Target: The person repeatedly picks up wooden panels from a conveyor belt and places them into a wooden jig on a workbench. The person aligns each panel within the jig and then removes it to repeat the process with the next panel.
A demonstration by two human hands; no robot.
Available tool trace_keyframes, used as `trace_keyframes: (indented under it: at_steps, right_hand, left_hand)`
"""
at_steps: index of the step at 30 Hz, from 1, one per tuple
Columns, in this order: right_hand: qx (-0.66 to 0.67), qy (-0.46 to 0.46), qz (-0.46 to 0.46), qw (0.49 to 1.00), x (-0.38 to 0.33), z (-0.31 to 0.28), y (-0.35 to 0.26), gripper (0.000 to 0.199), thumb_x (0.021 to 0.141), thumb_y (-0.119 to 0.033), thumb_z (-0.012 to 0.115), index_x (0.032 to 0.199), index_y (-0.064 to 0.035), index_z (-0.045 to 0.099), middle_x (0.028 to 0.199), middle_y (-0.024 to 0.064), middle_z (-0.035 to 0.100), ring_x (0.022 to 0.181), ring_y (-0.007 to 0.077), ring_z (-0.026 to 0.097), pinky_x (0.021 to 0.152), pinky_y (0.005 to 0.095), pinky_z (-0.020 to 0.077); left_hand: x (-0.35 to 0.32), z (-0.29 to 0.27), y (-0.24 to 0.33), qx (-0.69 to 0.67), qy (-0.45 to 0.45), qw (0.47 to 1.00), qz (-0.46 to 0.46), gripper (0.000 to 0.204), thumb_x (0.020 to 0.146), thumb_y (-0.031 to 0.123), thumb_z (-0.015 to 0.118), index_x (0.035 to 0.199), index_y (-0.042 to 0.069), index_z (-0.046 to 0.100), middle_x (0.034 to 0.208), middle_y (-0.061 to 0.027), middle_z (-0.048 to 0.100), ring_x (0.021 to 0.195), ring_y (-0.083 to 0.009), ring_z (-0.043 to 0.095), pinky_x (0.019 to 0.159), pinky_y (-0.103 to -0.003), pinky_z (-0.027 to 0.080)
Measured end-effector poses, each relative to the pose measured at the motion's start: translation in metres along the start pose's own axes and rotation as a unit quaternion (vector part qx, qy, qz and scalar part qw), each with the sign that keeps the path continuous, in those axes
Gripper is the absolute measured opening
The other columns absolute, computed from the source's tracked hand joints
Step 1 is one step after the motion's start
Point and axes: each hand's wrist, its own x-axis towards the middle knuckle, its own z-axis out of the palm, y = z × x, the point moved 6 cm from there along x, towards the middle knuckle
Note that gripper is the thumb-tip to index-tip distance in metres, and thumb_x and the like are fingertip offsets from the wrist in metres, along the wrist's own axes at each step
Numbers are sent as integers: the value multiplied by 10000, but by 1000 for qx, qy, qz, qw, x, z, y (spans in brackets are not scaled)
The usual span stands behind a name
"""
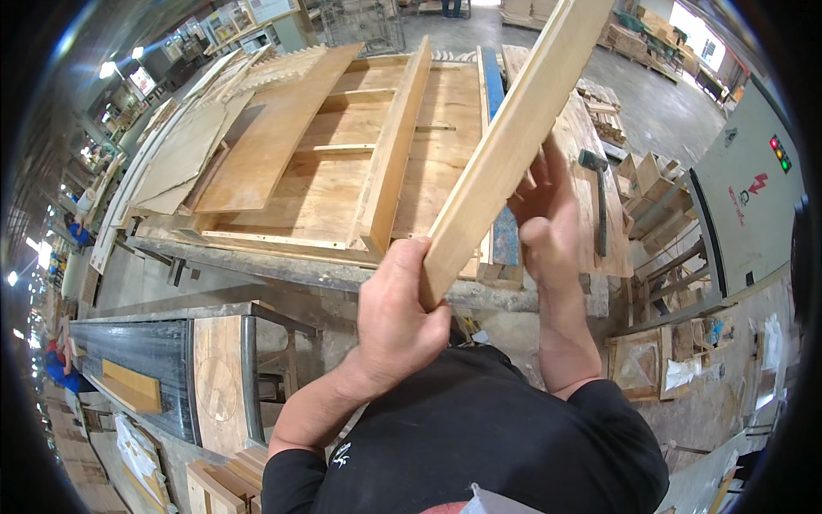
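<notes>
Pinching a board (507,146) by its near end in the left hand (396,300); holding the right hand (552,223) loosely curled, thumb apart, beside it, cannot tell if touching. Beyond the left fingers, a frame (445,176), with a panel (278,137) farther left; right of the right fingers, a hammer (601,206); between both hands, partly blocked by the board, a blue bar (505,240).

A red lightning-bolt sign (759,182) and red lettering (741,204) stand on the grey cabinet (747,248).
</notes>
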Motion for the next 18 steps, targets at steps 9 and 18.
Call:
trace_keyframes:
  at_steps: [9, 18]
  right_hand:
    - [-2, 113, 131, 985, -26, 4, 37, 661, 790, -162, 880, 1283, 56, 497, 1140, 137, 621, 1043, 185, 637, 904, 327, 529]
    - [-8, 123, 60, 991, -14, -14, 26, 650, 845, -111, 807, 1363, 73, 461, 1223, 157, 605, 1120, 209, 617, 934, 323, 520]
  left_hand:
    - [-23, 50, -11, 81, -50, 995, -21, 537, 675, -76, 643, 1187, -13, 493, 1036, -221, 560, 873, -457, 614, 687, -507, 520]
    - [4, 27, -10, 106, -83, 990, -33, 473, 675, -64, 640, 1121, 16, 507, 966, -200, 578, 790, -420, 633, 674, -503, 536]
